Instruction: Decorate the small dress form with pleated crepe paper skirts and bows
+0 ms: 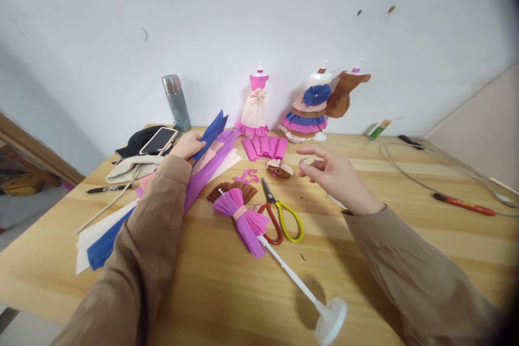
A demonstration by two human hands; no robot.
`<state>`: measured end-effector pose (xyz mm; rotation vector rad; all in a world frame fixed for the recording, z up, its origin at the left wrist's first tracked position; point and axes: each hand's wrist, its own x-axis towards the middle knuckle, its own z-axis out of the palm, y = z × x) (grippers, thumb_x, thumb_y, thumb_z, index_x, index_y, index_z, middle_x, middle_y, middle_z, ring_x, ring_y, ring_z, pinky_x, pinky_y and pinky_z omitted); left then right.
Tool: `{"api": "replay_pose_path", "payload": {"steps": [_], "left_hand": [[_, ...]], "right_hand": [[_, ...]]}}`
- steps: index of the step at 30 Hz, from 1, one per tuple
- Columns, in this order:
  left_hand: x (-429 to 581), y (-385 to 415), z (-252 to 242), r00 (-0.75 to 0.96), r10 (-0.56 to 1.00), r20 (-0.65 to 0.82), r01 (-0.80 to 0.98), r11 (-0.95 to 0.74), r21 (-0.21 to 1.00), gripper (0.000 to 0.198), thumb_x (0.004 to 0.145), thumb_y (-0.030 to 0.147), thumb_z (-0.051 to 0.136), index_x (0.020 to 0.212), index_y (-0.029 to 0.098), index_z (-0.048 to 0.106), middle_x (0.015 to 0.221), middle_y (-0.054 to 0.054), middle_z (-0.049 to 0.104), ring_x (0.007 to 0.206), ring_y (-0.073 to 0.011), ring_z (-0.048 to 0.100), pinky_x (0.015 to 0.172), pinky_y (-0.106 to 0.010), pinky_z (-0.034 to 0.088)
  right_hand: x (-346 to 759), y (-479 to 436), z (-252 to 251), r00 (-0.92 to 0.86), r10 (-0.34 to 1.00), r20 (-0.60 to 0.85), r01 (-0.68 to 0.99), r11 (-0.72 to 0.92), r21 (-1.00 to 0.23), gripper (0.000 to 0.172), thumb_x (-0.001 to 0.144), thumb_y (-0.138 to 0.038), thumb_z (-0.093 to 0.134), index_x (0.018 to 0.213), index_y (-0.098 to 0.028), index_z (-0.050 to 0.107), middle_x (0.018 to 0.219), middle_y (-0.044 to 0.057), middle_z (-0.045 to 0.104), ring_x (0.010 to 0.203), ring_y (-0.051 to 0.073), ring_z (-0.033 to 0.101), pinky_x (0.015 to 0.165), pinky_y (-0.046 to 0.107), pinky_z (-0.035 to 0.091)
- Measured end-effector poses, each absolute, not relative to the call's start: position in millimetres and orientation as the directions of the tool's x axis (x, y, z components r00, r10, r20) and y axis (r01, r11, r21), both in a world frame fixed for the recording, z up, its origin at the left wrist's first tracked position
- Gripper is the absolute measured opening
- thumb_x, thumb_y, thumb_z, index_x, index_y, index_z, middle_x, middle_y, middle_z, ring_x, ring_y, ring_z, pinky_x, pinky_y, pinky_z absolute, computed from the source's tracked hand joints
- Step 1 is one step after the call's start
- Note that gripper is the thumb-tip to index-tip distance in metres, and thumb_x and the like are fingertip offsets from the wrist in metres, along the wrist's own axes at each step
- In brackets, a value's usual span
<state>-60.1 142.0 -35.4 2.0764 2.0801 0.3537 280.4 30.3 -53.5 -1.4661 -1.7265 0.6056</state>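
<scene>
My left hand is closed on a folded strip of blue crepe paper above a pile of pink, purple and cream sheets. My right hand hovers over the table with thumb and forefinger apart; a pale round thing shows partly behind it. Between the hands lie scissors with one red and one yellow handle, open a little. A small dress form in a purple and pink paper dress lies on its side, beside pleated brown paper. Pleated pink paper and a ruffled brown-and-cream piece lie farther back.
Dressed mannequins stand along the wall: one pink and cream, one tiered, one brown. At left are a flask, a phone and a pen. A cable and a red-handled tool lie right.
</scene>
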Motion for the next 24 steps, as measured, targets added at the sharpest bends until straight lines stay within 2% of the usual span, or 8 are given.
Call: {"api": "replay_pose_path", "payload": {"steps": [8, 10, 13, 15, 17, 19, 22, 24], "left_hand": [[-70.8, 145.4, -36.1, -0.053, 0.990, 0.133, 0.948, 0.008, 0.317, 0.028, 0.078, 0.026, 0.053, 0.091, 0.013, 0.075, 0.083, -0.011, 0.074, 0.079, -0.0239, 0.069, 0.073, -0.028, 0.051], [-69.0, 145.6, -39.4, -0.019, 0.988, 0.154, 0.949, -0.031, 0.312, 0.036, 0.078, 0.022, 0.052, 0.106, 0.012, 0.072, 0.099, -0.013, 0.074, 0.093, -0.0259, 0.069, 0.083, -0.030, 0.051], [-60.8, 145.3, -50.5, 0.125, 0.979, 0.160, 0.935, -0.170, 0.313, 0.061, 0.077, 0.021, 0.054, 0.138, 0.017, 0.053, 0.130, -0.010, 0.064, 0.115, -0.0241, 0.062, 0.099, -0.030, 0.046], [-52.9, 145.6, -60.8, 0.242, 0.962, 0.124, 0.912, -0.269, 0.308, 0.076, 0.071, 0.028, 0.064, 0.144, 0.019, 0.046, 0.142, -0.008, 0.056, 0.125, -0.0250, 0.055, 0.105, -0.030, 0.042], [-45.3, 146.6, -70.6, 0.305, 0.949, 0.081, 0.903, -0.315, 0.292, 0.083, 0.060, 0.033, 0.074, 0.138, 0.016, 0.052, 0.144, -0.012, 0.053, 0.129, -0.0300, 0.051, 0.107, -0.033, 0.040], [-40.2, 148.0, -76.5, 0.316, 0.948, 0.045, 0.908, -0.316, 0.274, 0.069, 0.057, 0.032, 0.075, 0.123, 0.015, 0.063, 0.131, -0.014, 0.063, 0.121, -0.0320, 0.057, 0.102, -0.035, 0.044], [-39.5, 148.8, -74.9, 0.261, 0.965, 0.031, 0.931, -0.260, 0.255, 0.033, 0.068, 0.034, 0.067, 0.095, 0.016, 0.072, 0.102, -0.013, 0.073, 0.100, -0.0301, 0.066, 0.086, -0.033, 0.049], [-42.8, 147.8, -68.0, 0.198, 0.979, 0.044, 0.945, -0.202, 0.258, 0.027, 0.077, 0.039, 0.058, 0.082, 0.016, 0.071, 0.090, -0.012, 0.073, 0.090, -0.0286, 0.067, 0.078, -0.031, 0.049]], "right_hand": [[283.0, 32.4, -54.6, -0.044, 0.964, 0.263, 0.648, 0.228, -0.727, 0.041, 0.076, -0.036, 0.060, 0.113, -0.017, 0.063, 0.065, 0.005, 0.069, 0.057, 0.021, 0.062, 0.058, 0.034, 0.050], [283.4, 32.3, -54.7, -0.047, 0.966, 0.256, 0.664, 0.221, -0.714, 0.042, 0.077, -0.035, 0.059, 0.115, -0.016, 0.063, 0.066, 0.005, 0.069, 0.057, 0.022, 0.063, 0.059, 0.035, 0.051], [283.5, 32.6, -55.3, -0.054, 0.965, 0.258, 0.681, 0.225, -0.697, 0.042, 0.078, -0.034, 0.058, 0.116, -0.015, 0.062, 0.067, 0.006, 0.070, 0.058, 0.022, 0.063, 0.058, 0.035, 0.051], [283.0, 32.8, -55.7, -0.073, 0.963, 0.261, 0.688, 0.238, -0.686, 0.041, 0.079, -0.034, 0.058, 0.115, -0.015, 0.062, 0.069, 0.006, 0.071, 0.059, 0.022, 0.064, 0.058, 0.035, 0.051], [281.9, 32.6, -55.8, -0.092, 0.958, 0.270, 0.697, 0.256, -0.670, 0.040, 0.079, -0.035, 0.058, 0.114, -0.016, 0.063, 0.072, 0.007, 0.072, 0.059, 0.021, 0.065, 0.058, 0.034, 0.051], [280.3, 31.7, -55.7, -0.109, 0.951, 0.289, 0.701, 0.280, -0.656, 0.037, 0.080, -0.035, 0.059, 0.112, -0.017, 0.064, 0.079, 0.008, 0.073, 0.060, 0.021, 0.066, 0.059, 0.035, 0.052], [277.8, 30.2, -56.4, -0.134, 0.935, 0.330, 0.700, 0.325, -0.636, 0.033, 0.079, -0.031, 0.060, 0.110, -0.019, 0.065, 0.096, 0.010, 0.074, 0.063, 0.021, 0.067, 0.064, 0.036, 0.053], [276.6, 29.9, -57.9, -0.147, 0.923, 0.355, 0.711, 0.349, -0.611, 0.031, 0.079, -0.028, 0.060, 0.109, -0.021, 0.065, 0.107, 0.010, 0.073, 0.065, 0.020, 0.068, 0.067, 0.037, 0.054]]}}
